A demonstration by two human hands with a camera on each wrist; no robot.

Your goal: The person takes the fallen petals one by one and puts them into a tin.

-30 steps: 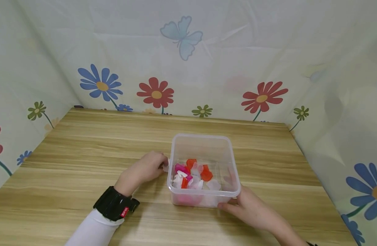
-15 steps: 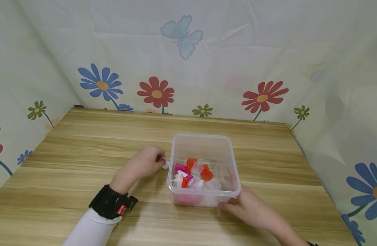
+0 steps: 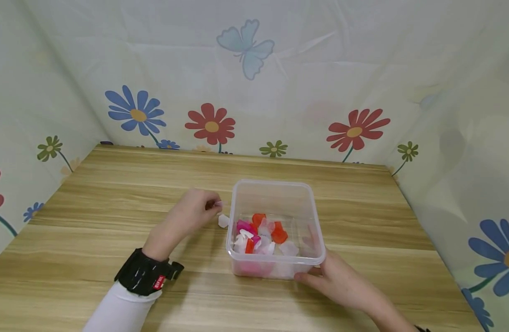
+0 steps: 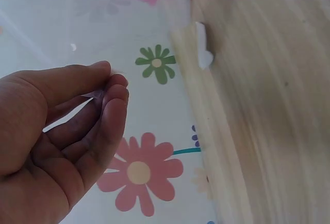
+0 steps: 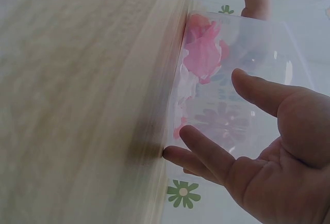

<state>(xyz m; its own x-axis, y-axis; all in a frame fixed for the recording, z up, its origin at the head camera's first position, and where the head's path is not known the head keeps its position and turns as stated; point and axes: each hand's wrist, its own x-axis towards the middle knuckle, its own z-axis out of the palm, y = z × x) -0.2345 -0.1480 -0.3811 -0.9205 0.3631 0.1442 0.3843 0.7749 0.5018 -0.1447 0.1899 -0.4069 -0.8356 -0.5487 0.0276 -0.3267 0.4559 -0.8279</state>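
A clear plastic box [image 3: 275, 260] stands upright on the table, with several red, magenta, pink and white petals [image 3: 279, 234] on its floor, mostly to the left. Left of the box, my left hand [image 3: 187, 213] pinches a pale petal [image 3: 219, 204] between thumb and fingertips; only a thin sliver of it shows in the left wrist view. A white petal [image 3: 223, 221] lies on the table beside the box's left wall, seen edge-on in the left wrist view. My right hand [image 3: 341, 281] is at the box's near right corner, its fingers extended along the wall.
The wooden table [image 3: 155, 184] reaches back to a white curtain [image 3: 296, 97] printed with flowers and a butterfly. More curtain closes in the left and right sides. A black band [image 3: 144, 272] wraps the left wrist over a white sleeve.
My left hand has moved away from the box, up and left, with the pale petal. The white petal on the table has come into full view. My right hand and the box stay put.
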